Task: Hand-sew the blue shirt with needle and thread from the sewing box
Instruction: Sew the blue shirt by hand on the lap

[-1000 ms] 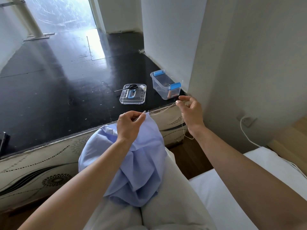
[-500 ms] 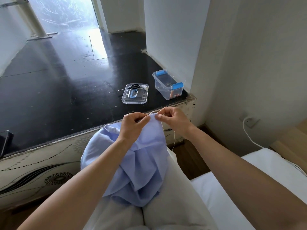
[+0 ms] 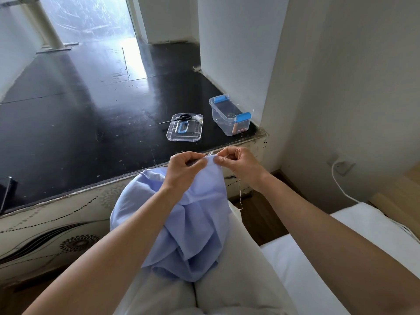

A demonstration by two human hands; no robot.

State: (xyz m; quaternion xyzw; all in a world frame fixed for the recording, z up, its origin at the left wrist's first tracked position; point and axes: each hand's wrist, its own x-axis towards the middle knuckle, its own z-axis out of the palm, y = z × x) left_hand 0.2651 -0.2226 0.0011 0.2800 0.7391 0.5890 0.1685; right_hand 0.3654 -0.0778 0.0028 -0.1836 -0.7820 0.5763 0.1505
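Surface: glossy black ledge (image 3: 91, 123) beyond the grip; white wall (image 3: 341, 87) to its right
Box: clear sewing box (image 3: 221, 114), 2 blue latches, open, beyond the right hand (image 3: 241, 164); something orange inside
Lid: clear lid (image 3: 195, 133) beyond the left hand (image 3: 184, 169); carries scissors (image 3: 181, 117), white spool (image 3: 199, 118)
Grip: left hand pinches the blue shirt (image 3: 193, 223) at its top fold; right hand pinches thread (image 3: 240, 194) there; shirt drapes over the lap

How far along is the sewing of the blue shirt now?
Done: the sewing box stands open, its lid beside it carrying the scissors, and thread is out, hanging below the right hand. In hand: the left hand pinches a fold of the blue shirt while the right hand pinches the thread at the same edge; the needle is too small to see. Left: probably more stitches, the knot and the cut.
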